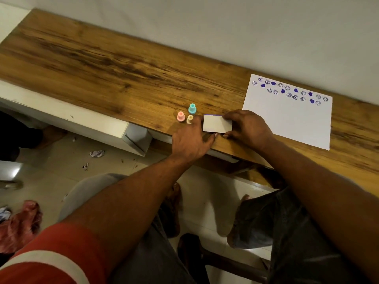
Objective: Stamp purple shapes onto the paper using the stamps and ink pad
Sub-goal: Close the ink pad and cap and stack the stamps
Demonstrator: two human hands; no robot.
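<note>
A white paper sheet (291, 121) lies on the wooden table (102, 64) at the right, its far edge covered with several purple hearts and smiley rings. Left of it sits a small white ink pad box (217, 124) with a purple strip along its far edge. My left hand (190, 140) holds the box's left side and my right hand (248, 126) grips its right side, fingers curled round it. Three small stamps stand upright just left of the box: a teal one (192, 109), a pink one (180, 116) and a cream one (190, 119).
The table's near edge runs diagonally just below my hands. A white wall backs the table. Below are a white cabinet (82, 119), a tiled floor with paper scraps (96, 153), a red bag (20, 224) and my knees.
</note>
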